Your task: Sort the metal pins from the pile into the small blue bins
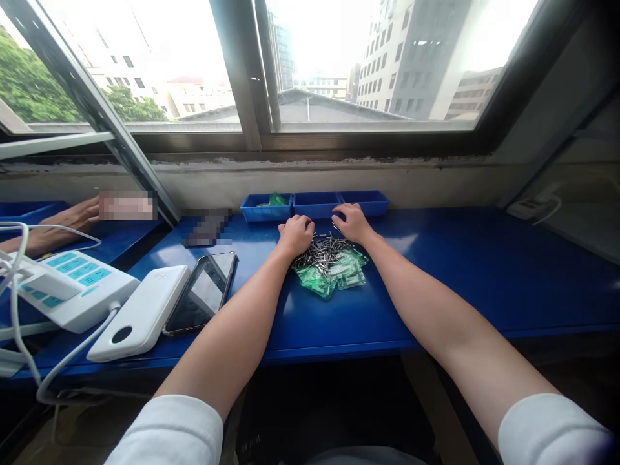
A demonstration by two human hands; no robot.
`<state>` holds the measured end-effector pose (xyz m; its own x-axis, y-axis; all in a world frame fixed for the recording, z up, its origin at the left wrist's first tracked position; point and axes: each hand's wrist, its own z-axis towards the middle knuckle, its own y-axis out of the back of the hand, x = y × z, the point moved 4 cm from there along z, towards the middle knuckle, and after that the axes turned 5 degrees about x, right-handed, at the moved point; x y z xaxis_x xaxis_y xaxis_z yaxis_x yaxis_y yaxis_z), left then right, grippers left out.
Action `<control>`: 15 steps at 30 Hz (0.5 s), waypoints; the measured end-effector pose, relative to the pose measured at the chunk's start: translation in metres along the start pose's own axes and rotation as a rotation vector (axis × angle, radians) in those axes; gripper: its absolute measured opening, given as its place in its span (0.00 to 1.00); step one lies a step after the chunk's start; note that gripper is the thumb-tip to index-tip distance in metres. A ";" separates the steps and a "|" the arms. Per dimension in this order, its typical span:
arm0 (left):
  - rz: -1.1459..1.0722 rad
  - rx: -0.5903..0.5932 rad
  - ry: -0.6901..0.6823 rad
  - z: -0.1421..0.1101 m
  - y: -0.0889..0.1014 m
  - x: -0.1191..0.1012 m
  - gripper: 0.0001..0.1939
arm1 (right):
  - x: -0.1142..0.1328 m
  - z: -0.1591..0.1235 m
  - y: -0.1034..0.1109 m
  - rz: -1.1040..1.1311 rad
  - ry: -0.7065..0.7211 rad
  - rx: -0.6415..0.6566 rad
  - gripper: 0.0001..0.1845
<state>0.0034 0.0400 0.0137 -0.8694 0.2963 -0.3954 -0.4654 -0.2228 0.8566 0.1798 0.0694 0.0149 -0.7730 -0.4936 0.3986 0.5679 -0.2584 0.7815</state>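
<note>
A loose heap of small, slim metal pins [322,253] lies on the blue table, partly over flat green plastic bags [352,266]. At the heap's upper left edge is my left hand [296,236], with its fingers curled down and pressed together; whatever they hold is hidden. My right hand [355,223] hovers at the upper right of the heap, thumb and fingers bent toward each other. A small dark metal piece seems to show at those fingertips, too small to make out clearly.
Blue bins [317,205] stand in a row behind the heap, green bags in the left one. At left lie a phone [203,290], a white power bank [140,313], a power strip [77,287] with cables, and another person's hand [80,216] beyond a metal post [138,158].
</note>
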 end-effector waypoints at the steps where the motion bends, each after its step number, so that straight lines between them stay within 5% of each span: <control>1: 0.006 0.006 -0.001 0.000 0.000 0.000 0.14 | 0.002 -0.002 0.002 0.028 0.008 0.031 0.15; 7: 0.038 0.038 -0.006 0.000 -0.002 0.000 0.13 | 0.017 -0.014 0.000 0.067 0.045 0.307 0.15; 15: 0.086 0.134 -0.018 -0.001 -0.010 0.000 0.15 | 0.031 -0.012 -0.010 0.038 0.047 0.390 0.10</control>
<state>0.0078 0.0412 0.0042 -0.9014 0.2985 -0.3135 -0.3619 -0.1223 0.9242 0.1540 0.0466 0.0134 -0.7344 -0.5365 0.4158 0.4392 0.0916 0.8937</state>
